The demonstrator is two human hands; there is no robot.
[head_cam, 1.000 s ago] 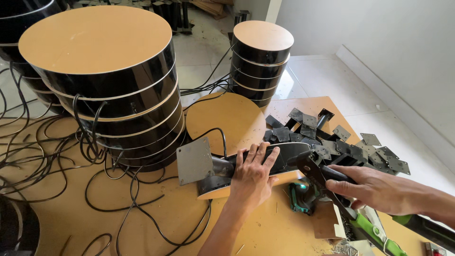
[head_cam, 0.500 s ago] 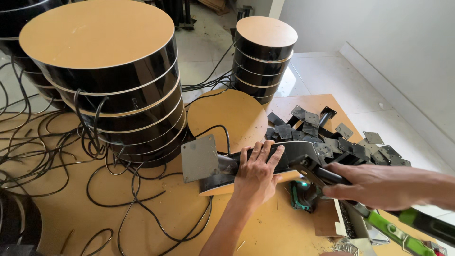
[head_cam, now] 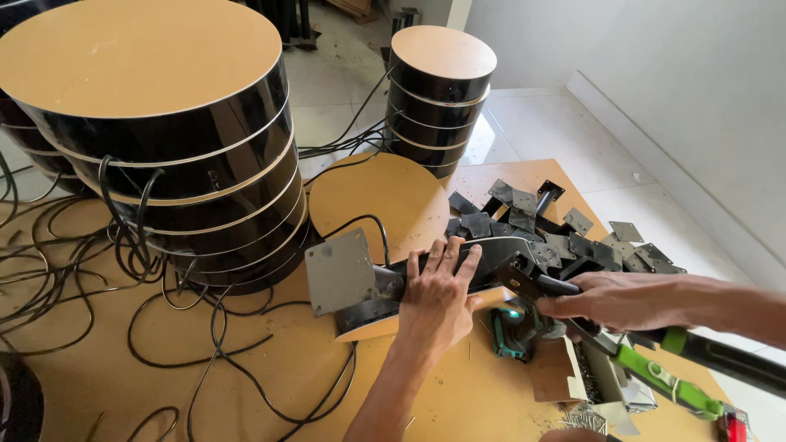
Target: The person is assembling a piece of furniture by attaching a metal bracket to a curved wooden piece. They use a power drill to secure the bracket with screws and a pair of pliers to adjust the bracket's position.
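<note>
Left hand (head_cam: pixel 438 299) stays spread, pressing the black bracket (head_cam: pixel 458 266) flat; right hand (head_cam: pixel 610 299), closed around the drill (head_cam: pixel 524 323), has edged nearer.

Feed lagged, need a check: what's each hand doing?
Left hand: open, pressed flat on the black bracket.
Right hand: closed around the drill.

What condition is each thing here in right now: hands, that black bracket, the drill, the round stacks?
left hand: flat, pressing on the black bracket
black bracket: lying on its side on the board
right hand: gripping the drill
drill: light on
round drums: stacked
metal plates: heaped loosely
cables: tangled
</note>
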